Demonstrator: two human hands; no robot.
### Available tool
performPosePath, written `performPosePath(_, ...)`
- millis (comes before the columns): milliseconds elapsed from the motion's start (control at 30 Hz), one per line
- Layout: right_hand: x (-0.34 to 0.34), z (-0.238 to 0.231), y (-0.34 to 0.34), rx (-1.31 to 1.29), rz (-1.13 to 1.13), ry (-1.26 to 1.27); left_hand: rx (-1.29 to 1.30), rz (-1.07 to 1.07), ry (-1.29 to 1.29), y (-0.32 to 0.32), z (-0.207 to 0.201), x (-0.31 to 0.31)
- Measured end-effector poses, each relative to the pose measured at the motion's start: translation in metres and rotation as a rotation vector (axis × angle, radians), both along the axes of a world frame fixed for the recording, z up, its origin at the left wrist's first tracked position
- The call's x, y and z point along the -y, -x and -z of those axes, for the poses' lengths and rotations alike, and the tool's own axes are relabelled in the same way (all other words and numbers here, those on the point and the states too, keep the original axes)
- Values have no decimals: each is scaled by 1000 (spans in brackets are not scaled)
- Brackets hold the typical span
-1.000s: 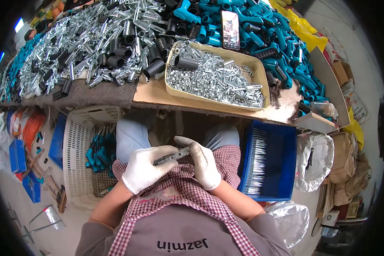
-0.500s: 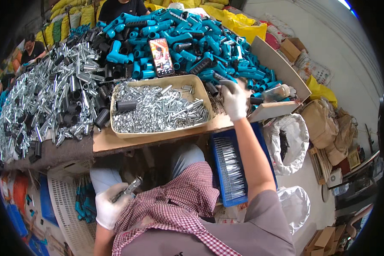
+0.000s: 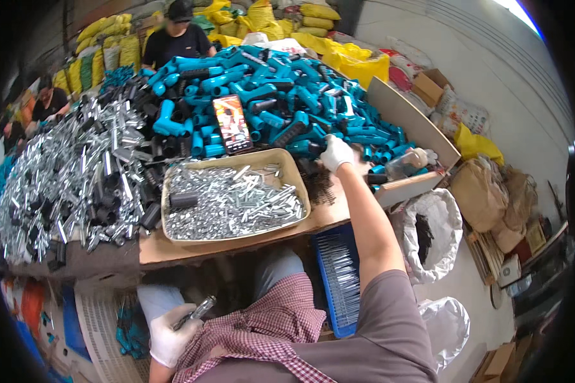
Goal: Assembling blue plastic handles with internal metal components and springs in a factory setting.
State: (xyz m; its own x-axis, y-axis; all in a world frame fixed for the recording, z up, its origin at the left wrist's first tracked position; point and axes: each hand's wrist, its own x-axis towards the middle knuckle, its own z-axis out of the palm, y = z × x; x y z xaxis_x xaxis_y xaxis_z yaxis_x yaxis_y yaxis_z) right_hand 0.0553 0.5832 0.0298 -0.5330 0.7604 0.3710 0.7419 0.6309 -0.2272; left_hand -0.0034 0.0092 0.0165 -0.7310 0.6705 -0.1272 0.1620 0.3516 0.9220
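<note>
My left hand [image 3: 172,333], in a white glove, is low in front of my lap. Its fingers wrap round a shiny metal cylinder [image 3: 204,307], which points up and to the right. Over the table my right hand [image 3: 337,155], also gloved, reaches to the near edge of a heap of teal plastic handles [image 3: 236,83] with black grips. Its fingers are curled closed, and what they grip, if anything, is hidden. Left of that hand stands a shallow cream tray [image 3: 236,237] of small metal pins, with a black tube [image 3: 184,200] lying in it.
A phone [image 3: 232,124] leans against the teal heap behind the tray. Metal tubes [image 3: 76,166] pile up at the left. A blue crate [image 3: 338,281] of metal rods sits below the table edge, beside white sacks [image 3: 428,236]. Another person [image 3: 179,45] works across the table.
My right hand has drawn slightly left, its fingers now more curled. The left hand still holds the metal cylinder. My view has tilted up, showing more of the person opposite.
</note>
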Motion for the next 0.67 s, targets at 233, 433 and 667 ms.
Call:
performPosePath(233, 11, -17, -14, 248, -124, 108, 2, 13, 17, 10, 9, -11)
performPosePath(433, -61, -27, -19, 127, 259, 27, -19, -14, -9, 14, 5, -20)
performPosePath(667, -55, -37, 10, 319, 450, 480, -101, 34, 33, 15, -10, -8)
